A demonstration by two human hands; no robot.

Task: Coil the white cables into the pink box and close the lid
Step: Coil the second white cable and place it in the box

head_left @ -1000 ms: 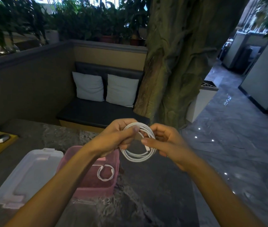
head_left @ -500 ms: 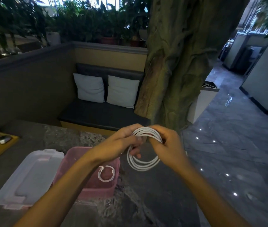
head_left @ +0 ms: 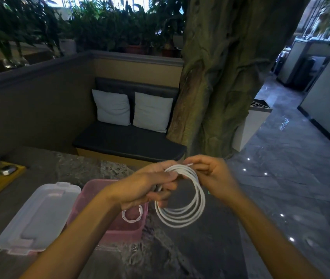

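A white cable [head_left: 188, 215] is wound into a round coil of several loops and hangs above the dark stone table. My left hand [head_left: 148, 188] grips the coil's upper left side. My right hand [head_left: 214, 178] pinches the coil's top from the right. Just left of the coil and below my left hand, the pink box [head_left: 119, 228] stands open on the table. Inside it lies a smaller coiled white cable [head_left: 132, 215]. The clear lid [head_left: 37, 216] with pink clips lies flat to the left of the box.
A wooden tray [head_left: 1, 181] with small items sits at the table's far left. Beyond the table [head_left: 180, 258] are a dark bench with two white cushions [head_left: 131, 109] and a thick tree trunk [head_left: 220, 77]. Tiled floor lies to the right.
The coil has swung from facing me to hanging lower under my hands. My right hand shifted from the coil's front to its top right. My view tilted slightly.
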